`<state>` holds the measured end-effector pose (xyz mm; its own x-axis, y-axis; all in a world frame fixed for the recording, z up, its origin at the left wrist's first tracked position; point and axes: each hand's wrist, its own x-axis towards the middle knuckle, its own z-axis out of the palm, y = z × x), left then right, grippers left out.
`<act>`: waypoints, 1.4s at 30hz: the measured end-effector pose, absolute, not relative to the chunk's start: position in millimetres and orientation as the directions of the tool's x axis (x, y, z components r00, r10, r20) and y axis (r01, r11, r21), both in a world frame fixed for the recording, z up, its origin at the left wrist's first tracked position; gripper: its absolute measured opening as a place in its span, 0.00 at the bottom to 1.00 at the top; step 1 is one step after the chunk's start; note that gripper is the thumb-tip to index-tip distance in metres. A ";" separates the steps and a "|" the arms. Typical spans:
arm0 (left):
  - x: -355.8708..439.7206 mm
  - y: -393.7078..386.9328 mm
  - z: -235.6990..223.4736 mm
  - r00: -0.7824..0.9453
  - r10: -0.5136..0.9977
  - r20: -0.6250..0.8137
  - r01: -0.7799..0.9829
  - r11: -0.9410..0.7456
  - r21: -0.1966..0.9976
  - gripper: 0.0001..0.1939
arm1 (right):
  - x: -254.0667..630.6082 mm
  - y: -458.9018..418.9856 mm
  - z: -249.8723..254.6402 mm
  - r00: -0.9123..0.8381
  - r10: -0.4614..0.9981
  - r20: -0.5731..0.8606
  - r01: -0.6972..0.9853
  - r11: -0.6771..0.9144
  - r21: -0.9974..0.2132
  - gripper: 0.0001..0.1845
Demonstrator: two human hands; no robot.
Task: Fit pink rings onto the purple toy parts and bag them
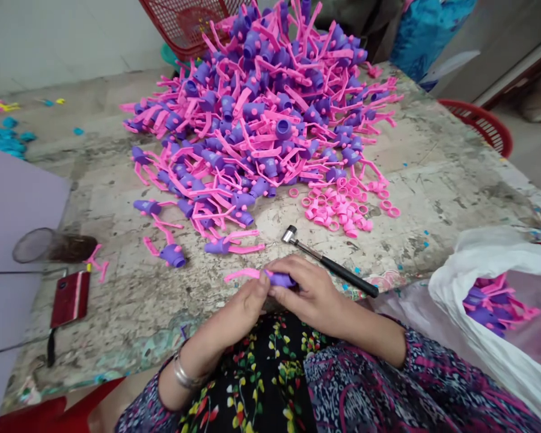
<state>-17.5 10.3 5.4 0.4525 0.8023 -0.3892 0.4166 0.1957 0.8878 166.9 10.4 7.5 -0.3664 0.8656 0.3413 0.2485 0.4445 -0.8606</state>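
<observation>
Both my hands are together over the table's near edge, holding a moulded plastic piece (277, 278) with a purple cup and a pink arm. My left hand (234, 310) grips the pink side, and my right hand (304, 294) wraps the purple end. Just beyond my right hand lies a small hammer (329, 260) with a steel head and black handle. A large heap of similar pieces (252, 114) covers the far table, with several loose ones (174, 255) near my left hand. Small pink rings (338, 207) lie in a pile beside the hammer head.
The worn, stained stone tabletop (433, 180) holds a dark red phone (70, 299) and a tipped glass (49, 245) at left. A white plastic bag (491, 282) with more pieces sits at right. Red baskets (482, 126) stand beyond the table.
</observation>
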 end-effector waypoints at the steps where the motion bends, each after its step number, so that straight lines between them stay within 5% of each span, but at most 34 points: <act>1: -13.7 10.9 2.0 0.420 0.802 -0.425 0.391 0.263 0.882 0.34 | 164.5 9.2 4.5 -0.352 0.876 0.329 0.252 0.427 -0.868 0.12; 8: -7.7 18.2 -15.8 0.345 0.759 -0.552 0.237 0.499 0.834 0.37 | 196.9 43.8 -11.3 -0.412 0.911 0.032 0.271 0.157 -0.950 0.17; 10: -9.9 22.6 -15.4 0.307 0.783 -0.541 0.229 0.491 0.840 0.36 | 216.6 72.7 -13.6 -0.213 0.975 0.064 0.550 0.174 -0.817 0.15; 13: -9.8 27.7 -12.1 0.280 0.792 -0.543 0.201 0.505 0.839 0.35 | 233.1 113.7 -17.5 -0.099 0.989 0.112 0.887 0.138 -0.440 0.17; 17: -7.1 30.3 -9.7 0.293 0.774 -0.562 0.133 0.549 0.825 0.34 | 224.9 142.3 -26.3 -0.091 0.990 0.105 0.985 0.104 -0.135 0.19; 21: -10.6 32.0 -11.7 0.308 0.777 -0.549 0.078 0.555 0.828 0.34 | 213.7 150.7 -34.1 -0.100 0.991 0.088 0.990 0.108 -0.086 0.15; 26: -14.5 33.8 -12.1 0.336 0.788 -0.516 -0.034 0.558 0.829 0.34 | 214.0 140.8 -28.6 -0.137 0.988 0.071 0.959 0.150 -0.242 0.12; 29: -12.3 34.6 -9.9 0.359 0.770 -0.528 -0.101 0.594 0.798 0.36 | 209.9 114.7 -20.3 -0.207 0.971 0.121 0.766 0.238 -0.597 0.06; 32: -10.0 34.8 -9.1 0.368 0.774 -0.516 -0.146 0.595 0.790 0.36 | 200.6 81.6 -13.5 -0.231 0.972 0.052 0.387 0.141 -0.911 0.08; 36: -10.5 32.7 -9.3 0.373 0.809 -0.455 -0.187 0.546 0.817 0.35 | 189.9 51.6 -8.1 -0.260 0.965 0.025 0.112 0.056 -0.992 0.16; 42: -8.5 29.7 0.6 0.317 0.814 -0.487 -0.189 0.557 0.809 0.18 | 186.4 39.9 -3.3 -0.317 0.945 0.078 0.132 0.126 -0.983 0.21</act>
<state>-8.5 29.7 0.6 0.3169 0.8141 -0.4867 -0.1892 0.5571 0.8086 186.4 39.9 -3.3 -0.3166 0.9453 0.0784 0.1322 0.1258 -0.9832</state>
